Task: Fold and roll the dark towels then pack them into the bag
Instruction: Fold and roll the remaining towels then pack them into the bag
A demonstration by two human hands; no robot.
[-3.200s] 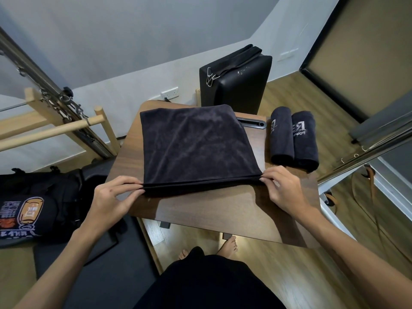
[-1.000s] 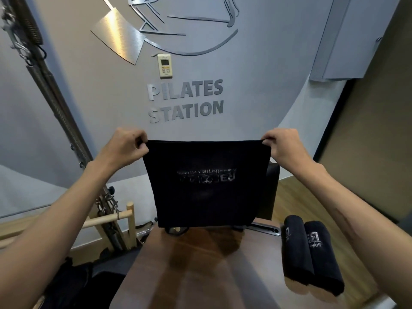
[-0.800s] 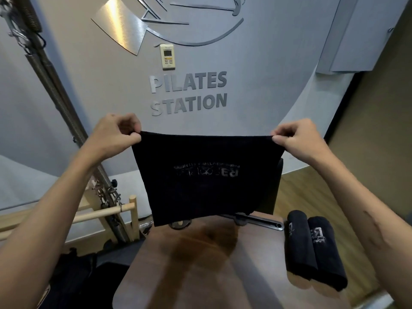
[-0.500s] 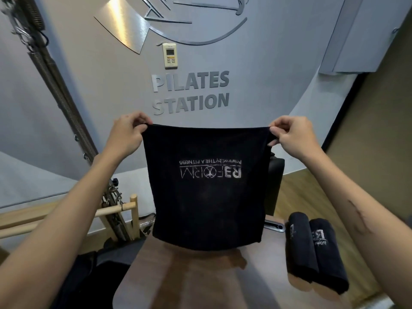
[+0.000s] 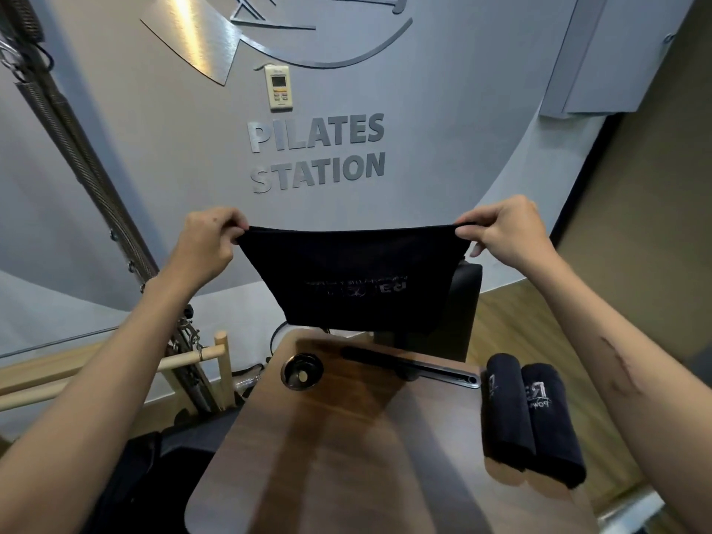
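I hold a folded dark towel (image 5: 358, 279) up in the air above the far end of the wooden table (image 5: 346, 449). My left hand (image 5: 208, 240) pinches its top left corner and my right hand (image 5: 504, 233) pinches its top right corner. The top edge is stretched taut between them, and the lower part swings away from me, so the printed logo looks squashed. Two rolled dark towels (image 5: 531, 414) lie side by side on the table's right edge. The bag is mostly out of view; a dark shape sits at lower left (image 5: 127, 483).
A black padded box (image 5: 458, 310) stands behind the table. A round black cup holder (image 5: 301, 371) and a dark slot bar (image 5: 416, 366) sit at the table's far end. Wooden bars and a metal spring frame (image 5: 96, 210) rise on the left.
The towel was lifted off the table and held up. In the last half second its lower edge swung up and away, exposing the cup holder; both hands keep their corner grips.
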